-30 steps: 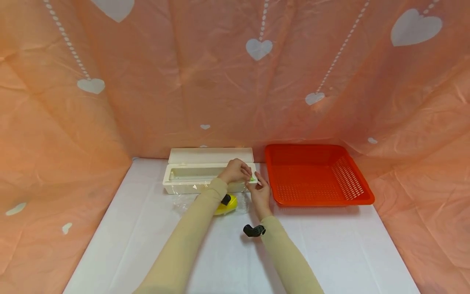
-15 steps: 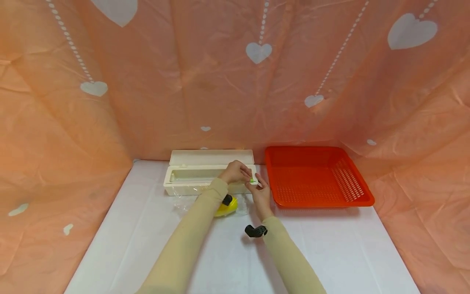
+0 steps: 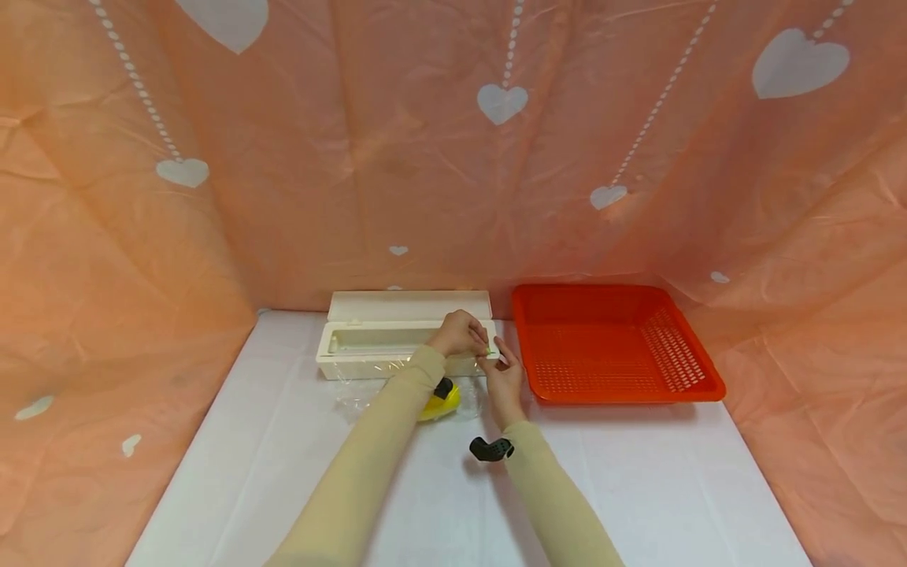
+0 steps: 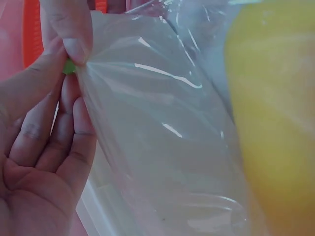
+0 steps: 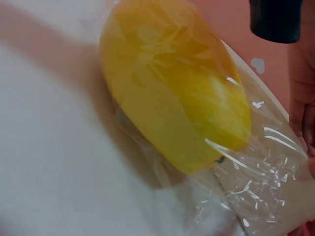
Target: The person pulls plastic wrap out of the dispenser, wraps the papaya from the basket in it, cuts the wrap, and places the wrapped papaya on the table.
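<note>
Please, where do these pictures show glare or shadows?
Left wrist view: white glare streaks across the film; right wrist view: glints on its folds, and a soft shadow on the table beside the yellow thing; head view: a faint shadow below the basket.
</note>
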Demonstrator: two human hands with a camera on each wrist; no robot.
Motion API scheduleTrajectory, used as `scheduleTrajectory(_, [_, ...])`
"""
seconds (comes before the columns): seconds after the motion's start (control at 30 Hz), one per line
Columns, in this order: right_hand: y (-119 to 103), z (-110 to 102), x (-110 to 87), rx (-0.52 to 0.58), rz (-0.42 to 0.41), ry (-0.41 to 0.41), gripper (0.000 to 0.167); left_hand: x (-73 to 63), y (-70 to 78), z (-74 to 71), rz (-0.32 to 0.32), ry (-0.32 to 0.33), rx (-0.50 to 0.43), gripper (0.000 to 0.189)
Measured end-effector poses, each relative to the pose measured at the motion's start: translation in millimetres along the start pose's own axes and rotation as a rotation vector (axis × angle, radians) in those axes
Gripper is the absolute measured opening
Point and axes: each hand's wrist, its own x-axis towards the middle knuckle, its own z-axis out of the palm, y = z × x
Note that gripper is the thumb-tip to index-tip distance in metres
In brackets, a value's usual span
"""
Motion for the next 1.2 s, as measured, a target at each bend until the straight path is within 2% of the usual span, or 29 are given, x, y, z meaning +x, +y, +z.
scheduleTrajectory(0.2, [3,2,-1.3,-0.001,0.011,0.015,0.053,-0.8,-10.4,-4.7,-0.001,-0.025,-0.025,0.016])
scheduleTrajectory(0.23, [3,2,-1.5,0.002,0.014,0.014,0.054,-1.2,-13.5,-5.2,0.022,-0.033,-0.032,0.016])
scheduleTrajectory(0.4, [3,3,-0.2,0.002,0.012,0.007,0.053,-1.7,-17.7,-7.9,-0.021,-0.040,-0.081,0.014])
scheduleTrajectory(0.5, [2,0,3.3,-0.017,-0.006,0.037,0.051,0.2,-12.6,-6.8,-0.031,-0.038,-0.078,0.018])
scheduleTrajectory(0.73, [-1,-2,4.4,-0.024,0.014,0.047,0.053,-8.1,-17.5,-22.0,-0.037,-0.013,0.000,0.018])
scheduleTrajectory(0.83, [-2,-5,5.3,-0.017,0.017,0.053,0.054,-10.8,-21.4,-26.9,-0.040,-0.017,-0.007,0.019])
scheduleTrajectory(1.0, [0,-3,5.7,-0.005,0.051,0.023,0.054,-15.6,-29.0,-31.9,-0.087,-0.012,-0.045,0.017])
scheduleTrajectory(1.1, [2,-2,3.8,0.014,0.026,0.020,0.053,-18.7,-32.1,-34.1,-0.102,-0.006,-0.059,0.014])
scheduleTrajectory(1.2, [3,-1,0.7,0.047,-0.037,0.021,0.052,-22.6,-32.4,-36.7,-0.099,0.005,-0.059,0.014])
